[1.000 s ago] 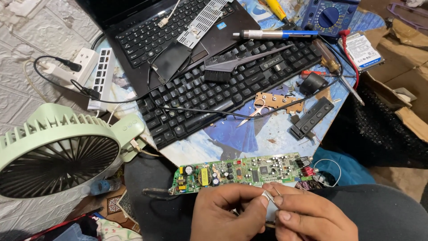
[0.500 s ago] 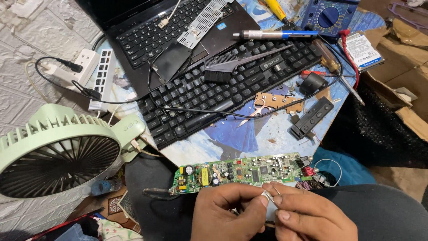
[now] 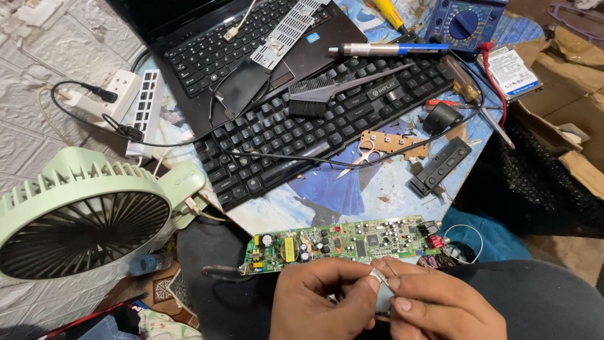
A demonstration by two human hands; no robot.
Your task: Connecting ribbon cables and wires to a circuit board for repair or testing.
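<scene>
A: Hands low in the frame, at centre — the left hand [image 3: 321, 299] and the right hand [image 3: 440, 305] meet over a dark lap, fingertips pressed together on a small silvery metal piece [image 3: 379, 279]. The left thumb and forefinger pinch its edge; the right fingers close narrowly on it from the other side.

B: And the board?

A: A long green circuit board with a yellow component and small black capacitors [image 3: 340, 242] lies just above the hands, on the lap at the table's near edge. Its red connector end points toward the right of the frame. I cannot tell whether the metal piece touches the board.

B: What's further up?

A: A black desktop keyboard [image 3: 302, 135] slants across the middle, with a grey-handled black brush [image 3: 327, 94] lying on it and a thin black cable over its keys. A black laptop [image 3: 233, 44] sits at upper centre, a blue-and-silver desoldering pump [image 3: 390, 49] beside it, and a blue multimeter [image 3: 465, 22] at the upper right.

B: Left side?

A: A pale green round table fan [image 3: 82, 214] fills the lower left — a white power strip [image 3: 119, 94] lies above it on the pale floor.
</scene>
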